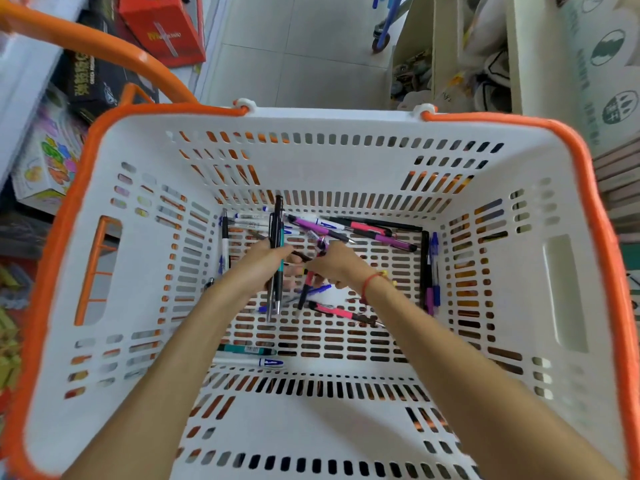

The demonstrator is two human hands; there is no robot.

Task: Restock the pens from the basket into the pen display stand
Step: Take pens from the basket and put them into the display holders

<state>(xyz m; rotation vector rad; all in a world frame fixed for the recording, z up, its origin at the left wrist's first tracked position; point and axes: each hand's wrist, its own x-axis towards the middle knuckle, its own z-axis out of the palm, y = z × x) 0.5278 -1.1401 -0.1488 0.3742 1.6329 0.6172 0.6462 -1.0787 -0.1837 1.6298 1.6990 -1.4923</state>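
Observation:
A white slotted basket with an orange rim fills the view. Several loose pens lie on its floor: purple and pink ones at the back, blue ones along the right wall, a teal pen and a white pen at the front. My left hand grips a bundle of black and teal pens held upright. My right hand pinches a pink and black pen just beside it. The pen display stand is not in view.
An orange basket handle arcs over the upper left. Boxed goods, one red and one colourful, lie on the left. Shelving with packaged goods stands at the upper right, with tiled floor beyond the basket.

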